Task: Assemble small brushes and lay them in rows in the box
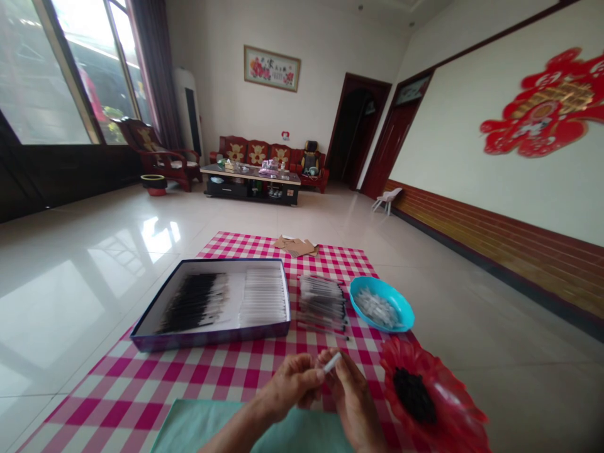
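Note:
My left hand (289,385) and my right hand (350,391) meet low in the view over a pink-and-white checked cloth (221,371). Together they pinch a small white tube-like piece (333,362), its tip sticking up between the fingers. Both hands are closed on it. Ahead lies a shallow purple-edged box (212,302) filled with rows of thin black and clear parts. Beside it sits a stack of clear parts (321,302), then a blue bowl (401,308) of small white pieces. A red flower-shaped dish (453,402) of small black pieces is at my right.
A teal mat (189,428) lies under my forearms. Flattened cardboard pieces (297,245) rest at the cloth's far edge. Shiny tiled floor surrounds the cloth. A coffee table (250,179), red sofas and a small white stool (387,198) stand far back.

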### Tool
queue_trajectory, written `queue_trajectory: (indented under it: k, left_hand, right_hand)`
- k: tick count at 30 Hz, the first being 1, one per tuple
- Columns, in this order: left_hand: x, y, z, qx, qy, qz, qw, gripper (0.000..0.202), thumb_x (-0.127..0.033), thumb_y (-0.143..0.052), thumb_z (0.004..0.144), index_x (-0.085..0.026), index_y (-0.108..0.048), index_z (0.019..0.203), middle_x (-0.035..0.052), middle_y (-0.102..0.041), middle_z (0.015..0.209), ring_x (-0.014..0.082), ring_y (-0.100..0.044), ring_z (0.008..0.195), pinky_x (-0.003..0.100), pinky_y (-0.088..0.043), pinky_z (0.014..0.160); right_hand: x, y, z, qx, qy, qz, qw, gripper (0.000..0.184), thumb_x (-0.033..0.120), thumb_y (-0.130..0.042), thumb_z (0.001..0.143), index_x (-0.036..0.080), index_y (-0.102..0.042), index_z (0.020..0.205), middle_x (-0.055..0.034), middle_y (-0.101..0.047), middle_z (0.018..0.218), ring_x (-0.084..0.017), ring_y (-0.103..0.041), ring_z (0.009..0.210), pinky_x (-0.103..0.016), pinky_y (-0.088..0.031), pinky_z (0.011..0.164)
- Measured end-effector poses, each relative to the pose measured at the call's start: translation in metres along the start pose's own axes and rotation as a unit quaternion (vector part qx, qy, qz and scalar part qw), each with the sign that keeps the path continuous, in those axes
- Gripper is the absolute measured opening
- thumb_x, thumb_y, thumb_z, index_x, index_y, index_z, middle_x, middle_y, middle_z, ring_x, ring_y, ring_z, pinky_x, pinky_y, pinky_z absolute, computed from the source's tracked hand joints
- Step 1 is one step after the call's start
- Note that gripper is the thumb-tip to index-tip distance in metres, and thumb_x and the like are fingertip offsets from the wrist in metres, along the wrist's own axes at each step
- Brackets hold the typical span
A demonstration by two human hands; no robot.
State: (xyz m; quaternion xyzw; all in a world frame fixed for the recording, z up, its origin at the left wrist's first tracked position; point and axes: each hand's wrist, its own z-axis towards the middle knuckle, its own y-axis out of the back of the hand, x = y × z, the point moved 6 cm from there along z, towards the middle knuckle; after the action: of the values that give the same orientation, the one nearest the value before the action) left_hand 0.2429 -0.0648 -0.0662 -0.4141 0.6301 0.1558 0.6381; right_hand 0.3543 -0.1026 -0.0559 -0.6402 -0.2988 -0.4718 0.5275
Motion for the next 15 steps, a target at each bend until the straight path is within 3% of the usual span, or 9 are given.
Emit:
queue_trajectory:
  k: [2,4,7,9,10,12,14,15]
  left_hand:
    - [-0.006,0.008,-0.002,-0.097,-0.079,0.131,0.983,0.025,-0.039,-0.061,0.075,-0.017,-0.055,0.069,-0.0019,-0.055,0.054,0.0085,-0.045,0.045,0.020,-0.029,0.045]
    - [-0.011,0.011,-0.007,-0.168,-0.131,0.259,0.942,0.018,-0.033,-0.059,0.079,-0.018,-0.056,0.070,-0.0006,-0.058,0.059,0.0104,-0.049,0.053,0.022,-0.031,0.050]
    - [-0.015,0.009,-0.014,-0.200,-0.175,0.374,0.889,0.018,-0.031,-0.052,0.084,-0.020,-0.056,0.070,0.0012,-0.059,0.064,0.0121,-0.051,0.058,0.024,-0.031,0.056]
    - [-0.018,0.006,-0.017,-0.192,-0.194,0.385,0.882,0.021,-0.033,-0.050,0.086,-0.021,-0.055,0.069,0.0020,-0.057,0.065,0.0125,-0.050,0.060,0.025,-0.032,0.058]
    - [-0.019,0.005,-0.017,-0.184,-0.192,0.366,0.892,0.022,-0.034,-0.050,0.085,-0.020,-0.055,0.069,0.0020,-0.056,0.064,0.0123,-0.049,0.059,0.025,-0.032,0.058]
    - [-0.016,0.004,-0.012,-0.141,-0.141,0.263,0.944,0.024,-0.039,-0.053,0.083,-0.019,-0.054,0.067,0.0007,-0.053,0.059,0.0108,-0.047,0.052,0.023,-0.032,0.052]
    - [-0.005,0.000,-0.005,-0.049,-0.033,0.096,0.994,0.027,-0.043,-0.058,0.077,-0.018,-0.052,0.066,-0.0014,-0.051,0.053,0.0084,-0.041,0.042,0.021,-0.028,0.043]
    - [0.001,-0.004,-0.004,0.006,0.030,0.011,0.999,0.029,-0.045,-0.061,0.073,-0.018,-0.051,0.066,-0.0025,-0.050,0.050,0.0069,-0.037,0.038,0.020,-0.024,0.039]
  right_hand:
    - [-0.011,0.005,0.004,-0.020,-0.035,0.029,0.999,0.040,0.051,-0.064,0.075,0.023,-0.064,0.103,-0.0077,-0.068,0.103,-0.025,-0.064,0.092,-0.037,-0.052,0.075]
    - [-0.020,0.009,0.007,-0.027,-0.052,0.018,0.998,0.039,0.050,-0.065,0.074,0.023,-0.064,0.103,-0.0060,-0.069,0.099,-0.024,-0.064,0.088,-0.035,-0.052,0.073]
    - [-0.020,0.013,0.006,-0.044,-0.028,-0.054,0.997,0.029,0.045,-0.068,0.073,0.021,-0.067,0.089,-0.0033,-0.070,0.086,-0.022,-0.065,0.082,-0.032,-0.051,0.073]
    - [-0.014,0.014,0.004,-0.057,-0.004,-0.096,0.994,0.028,0.045,-0.069,0.071,0.020,-0.068,0.085,-0.0039,-0.070,0.086,-0.022,-0.064,0.082,-0.032,-0.051,0.074]
    - [-0.010,0.014,0.002,-0.059,0.007,-0.112,0.992,0.029,0.046,-0.069,0.071,0.020,-0.069,0.085,-0.0044,-0.070,0.086,-0.023,-0.064,0.082,-0.031,-0.051,0.074]
    - [-0.001,0.010,-0.001,-0.050,0.025,-0.129,0.990,0.027,0.046,-0.067,0.073,0.020,-0.069,0.083,-0.0045,-0.070,0.085,-0.022,-0.064,0.082,-0.031,-0.051,0.074]
    - [0.006,0.006,-0.003,-0.028,0.031,-0.111,0.993,0.024,0.044,-0.066,0.075,0.021,-0.069,0.079,-0.0035,-0.069,0.080,-0.021,-0.063,0.078,-0.030,-0.051,0.072]
    - [0.010,0.004,-0.002,-0.018,0.031,-0.082,0.996,0.023,0.044,-0.066,0.075,0.022,-0.069,0.079,-0.0028,-0.068,0.078,-0.020,-0.062,0.076,-0.030,-0.051,0.071]
